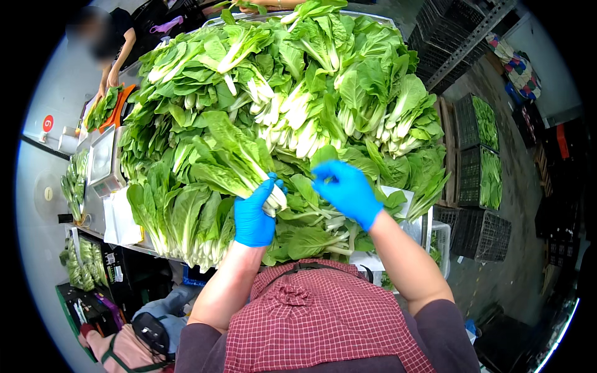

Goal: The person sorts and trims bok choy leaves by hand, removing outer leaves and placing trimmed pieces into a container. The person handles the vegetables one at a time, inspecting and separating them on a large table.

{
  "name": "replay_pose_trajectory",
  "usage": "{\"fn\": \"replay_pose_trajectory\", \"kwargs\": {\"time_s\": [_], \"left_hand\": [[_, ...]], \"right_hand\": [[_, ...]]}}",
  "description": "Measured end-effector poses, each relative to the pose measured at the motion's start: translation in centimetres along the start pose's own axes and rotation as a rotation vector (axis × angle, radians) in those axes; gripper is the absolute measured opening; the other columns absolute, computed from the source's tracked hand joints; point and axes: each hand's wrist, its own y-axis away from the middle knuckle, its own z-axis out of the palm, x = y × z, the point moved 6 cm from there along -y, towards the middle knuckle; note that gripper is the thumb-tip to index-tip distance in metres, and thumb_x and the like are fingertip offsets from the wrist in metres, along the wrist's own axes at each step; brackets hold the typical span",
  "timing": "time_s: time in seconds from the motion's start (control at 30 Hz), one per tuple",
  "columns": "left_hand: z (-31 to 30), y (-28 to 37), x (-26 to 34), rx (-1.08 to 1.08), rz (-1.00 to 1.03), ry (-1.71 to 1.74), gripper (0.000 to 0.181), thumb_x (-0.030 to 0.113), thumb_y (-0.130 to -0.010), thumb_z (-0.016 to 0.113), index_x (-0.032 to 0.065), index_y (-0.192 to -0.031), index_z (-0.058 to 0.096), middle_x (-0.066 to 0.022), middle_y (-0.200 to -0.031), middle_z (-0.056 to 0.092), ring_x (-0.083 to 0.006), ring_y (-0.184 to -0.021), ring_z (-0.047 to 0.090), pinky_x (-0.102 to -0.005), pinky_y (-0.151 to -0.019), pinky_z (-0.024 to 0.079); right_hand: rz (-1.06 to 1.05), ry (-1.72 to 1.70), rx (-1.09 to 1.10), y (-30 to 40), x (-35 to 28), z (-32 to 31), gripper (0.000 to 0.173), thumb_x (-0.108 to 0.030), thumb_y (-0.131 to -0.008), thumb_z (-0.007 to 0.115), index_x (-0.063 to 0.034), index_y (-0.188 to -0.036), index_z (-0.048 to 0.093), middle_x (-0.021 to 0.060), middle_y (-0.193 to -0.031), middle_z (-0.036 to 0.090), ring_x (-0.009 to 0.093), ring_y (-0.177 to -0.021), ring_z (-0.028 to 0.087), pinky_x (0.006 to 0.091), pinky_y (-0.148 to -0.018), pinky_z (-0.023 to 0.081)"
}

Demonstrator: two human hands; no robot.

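Note:
My left hand (255, 217), in a blue glove, grips a head of leafy greens (235, 158) near its white stem end. Its leaves point up and away to the left. My right hand (347, 191), also gloved in blue, hovers to the right of that stem end. Its fingers are curled, with a gap by the thumb and nothing seen in them. Under and beyond both hands spreads a large heap of white-stemmed greens (298, 114). A row of heads (186, 224) lies side by side at the front left, stems towards me. Loose leaves (310, 242) lie below my hands.
A weighing scale (103, 156) and white paper (121, 217) are left of the heap. At the far left, a co-worker's hands (112, 77) handle greens by an orange tray (122, 106). Black crates of greens (468, 175) stand on the right; another person (135, 340) is at lower left.

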Motion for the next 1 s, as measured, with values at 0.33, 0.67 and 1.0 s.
{"fn": "replay_pose_trajectory", "kwargs": {"time_s": [0.33, 0.67, 1.0], "left_hand": [[1.5, 0.8, 0.9, -0.099, -0.051, -0.022, 0.038, 0.003, -0.085, 0.055, -0.0020, -0.122, 0.046, -0.0169, -0.111, 0.060, -0.0259, -0.096, 0.061, -0.0380, -0.079, 0.053], [-0.9, -0.2, -1.1, -0.049, -0.032, -0.263, 0.040, 0.001, -0.079, 0.066, -0.0010, -0.117, 0.053, -0.0113, -0.101, 0.063, -0.0187, -0.087, 0.063, -0.0303, -0.074, 0.051], [-1.2, -0.2, -0.2, -0.148, -0.018, -0.013, 0.045, 0.008, -0.085, 0.057, 0.0011, -0.127, 0.043, -0.0144, -0.113, 0.058, -0.0263, -0.100, 0.059, -0.0381, -0.086, 0.050]], "right_hand": [[0.355, -0.082, 0.046, -13.0, 1.6, 1.7, 0.039, -0.037, -0.074, 0.069, 0.0015, -0.074, 0.067, 0.0137, -0.065, 0.065, 0.021, -0.049, 0.061, 0.0340, -0.051, 0.050], [-0.020, 0.138, -0.192, -0.7, -4.3, 3.4, 0.032, -0.024, -0.073, 0.071, -0.0009, -0.089, 0.057, 0.0104, -0.073, 0.064, 0.016, -0.062, 0.062, 0.0300, -0.057, 0.049], [0.281, 0.440, 0.132, -6.3, -0.3, 1.7, 0.062, -0.048, -0.070, 0.070, -0.0044, -0.109, 0.050, 0.0208, -0.087, 0.065, 0.037, -0.081, 0.063, 0.0431, -0.071, 0.050]]}}
